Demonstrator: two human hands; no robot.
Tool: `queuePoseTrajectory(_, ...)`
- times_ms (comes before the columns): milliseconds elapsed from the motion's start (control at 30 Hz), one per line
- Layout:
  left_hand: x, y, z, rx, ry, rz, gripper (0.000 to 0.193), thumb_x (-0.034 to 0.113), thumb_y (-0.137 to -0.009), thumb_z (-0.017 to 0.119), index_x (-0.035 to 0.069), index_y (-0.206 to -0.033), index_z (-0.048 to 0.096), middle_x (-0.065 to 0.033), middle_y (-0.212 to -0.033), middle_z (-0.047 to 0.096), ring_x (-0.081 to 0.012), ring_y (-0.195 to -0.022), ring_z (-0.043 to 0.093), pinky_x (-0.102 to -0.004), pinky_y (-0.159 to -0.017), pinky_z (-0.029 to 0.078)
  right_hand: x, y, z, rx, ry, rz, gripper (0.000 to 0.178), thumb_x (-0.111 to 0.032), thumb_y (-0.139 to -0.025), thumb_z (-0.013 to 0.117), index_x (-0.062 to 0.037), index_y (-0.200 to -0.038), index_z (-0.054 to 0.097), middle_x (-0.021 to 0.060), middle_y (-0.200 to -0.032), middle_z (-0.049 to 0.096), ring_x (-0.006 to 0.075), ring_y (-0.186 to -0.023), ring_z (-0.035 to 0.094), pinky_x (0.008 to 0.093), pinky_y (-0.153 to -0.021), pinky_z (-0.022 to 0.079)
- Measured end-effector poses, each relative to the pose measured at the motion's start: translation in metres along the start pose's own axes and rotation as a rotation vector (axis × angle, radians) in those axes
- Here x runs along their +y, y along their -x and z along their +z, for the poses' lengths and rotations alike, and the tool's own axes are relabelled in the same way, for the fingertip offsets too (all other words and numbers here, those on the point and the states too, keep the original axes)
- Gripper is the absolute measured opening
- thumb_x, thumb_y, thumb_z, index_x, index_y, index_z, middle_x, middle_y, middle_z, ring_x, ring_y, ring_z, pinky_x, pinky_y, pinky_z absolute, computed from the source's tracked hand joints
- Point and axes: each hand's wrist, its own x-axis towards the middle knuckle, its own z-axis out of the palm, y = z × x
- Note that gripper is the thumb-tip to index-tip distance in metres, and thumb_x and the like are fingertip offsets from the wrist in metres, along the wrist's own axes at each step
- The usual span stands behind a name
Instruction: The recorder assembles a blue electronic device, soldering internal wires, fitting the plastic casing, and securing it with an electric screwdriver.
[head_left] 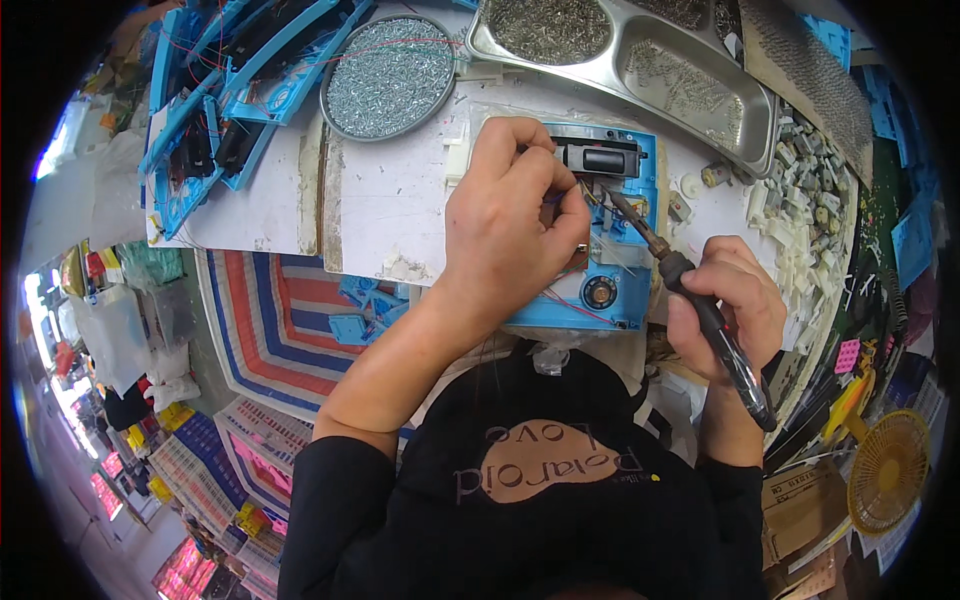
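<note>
My right hand (735, 305) is wrapped round the dark handle of a soldering iron (712, 330). The iron's metal tip points up and left, over the open inside of a blue plastic housing (638, 284). Above the same housing, my left hand (515, 205) is closed in a pinch close to the tip; what its fingers hold is mostly hidden. A black rectangular part (608, 161) sits in the far end of the housing, and a round black part (599, 292) in the near end. Thin red wires (568, 302) run beside the round part.
A round tray of small silvery screws (390, 78) stands at the far left of the white table. Behind the housing lies a metal compartment tray (690, 88) with small metal pieces. Blue housings (275, 88) with wires pile up far left; small motors and white parts (800, 200) heap right.
</note>
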Motion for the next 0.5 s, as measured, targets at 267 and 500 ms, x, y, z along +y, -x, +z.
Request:
queuePoseTrajectory(267,-0.0018,-0.0004,0.0011,0.014,-0.016,0.035,0.011,-0.002,-0.075,0.074,0.001,-0.081,0.066,-0.0116,-0.105,0.057,-0.0182,-0.073,0.061,-0.0291,-0.060,0.051,-0.0004,0.0026,-0.0052,0.018,-0.004,0.008,0.028,-0.002,-0.075,0.078,-0.0020,-0.098,0.064,0.0089,-0.071,0.064,0.0253,-0.057,0.054,0.0362,-0.062,0.049)
queuePoseTrajectory(500,-0.0009,-0.0011,0.0010,0.023,-0.038,0.037,0.014,0.000,-0.073,0.075,0.002,-0.081,0.064,-0.0114,-0.104,0.057,-0.0212,-0.066,0.064,-0.0323,-0.058,0.053,0.0005,0.0032,-0.0065,0.024,-0.008,-0.001,0.027,-0.003,-0.076,0.078,-0.0016,-0.098,0.063,0.0092,-0.071,0.064,0.0249,-0.056,0.054,0.0360,-0.062,0.049)
